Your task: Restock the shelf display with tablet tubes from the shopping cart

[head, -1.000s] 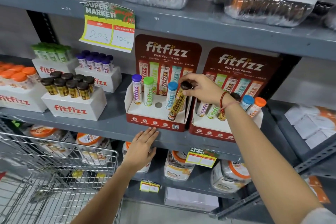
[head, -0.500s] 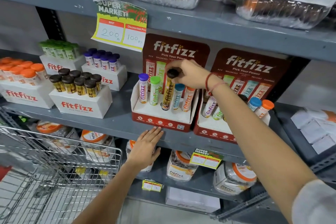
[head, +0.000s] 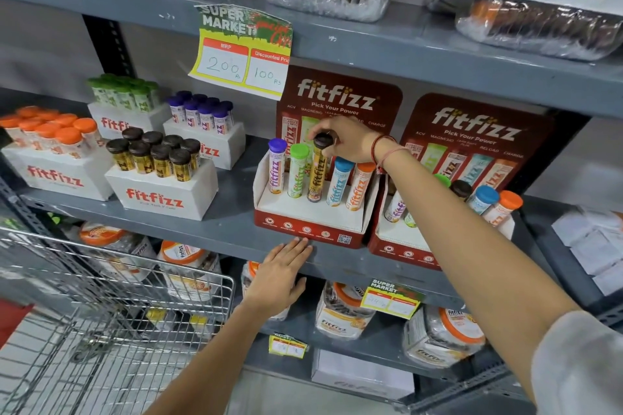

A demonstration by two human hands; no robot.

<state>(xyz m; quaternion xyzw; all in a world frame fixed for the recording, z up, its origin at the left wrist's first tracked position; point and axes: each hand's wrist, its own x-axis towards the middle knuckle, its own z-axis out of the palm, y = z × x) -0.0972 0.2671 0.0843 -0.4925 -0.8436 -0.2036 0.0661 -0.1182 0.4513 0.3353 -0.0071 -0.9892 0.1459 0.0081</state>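
A red fitfizz display box [head: 308, 227] stands on the grey middle shelf [head: 232, 232]. It holds a purple-capped tube [head: 277, 167], a green-capped tube [head: 298, 172], a blue-capped tube [head: 339, 183] and an orange-capped tube [head: 360, 186]. My right hand [head: 347, 141] grips the dark cap of a yellow tube [head: 317, 175] standing upright in the middle slot. My left hand [head: 281, 274] rests flat, fingers spread, against the shelf's front edge below the box. The wire shopping cart [head: 111, 320] sits at lower left.
A second red fitfizz display box [head: 401, 248] with several tubes stands to the right, partly behind my right arm. White fitfizz boxes [head: 161, 192] of dark-, purple-, green- and orange-capped tubes fill the shelf's left. Jars [head: 340, 313] sit on the lower shelf. A price tag [head: 241, 50] hangs above.
My right hand carried the yellow tube from the box's right side to the middle slot and stood it upright. My left hand stayed on the shelf edge.
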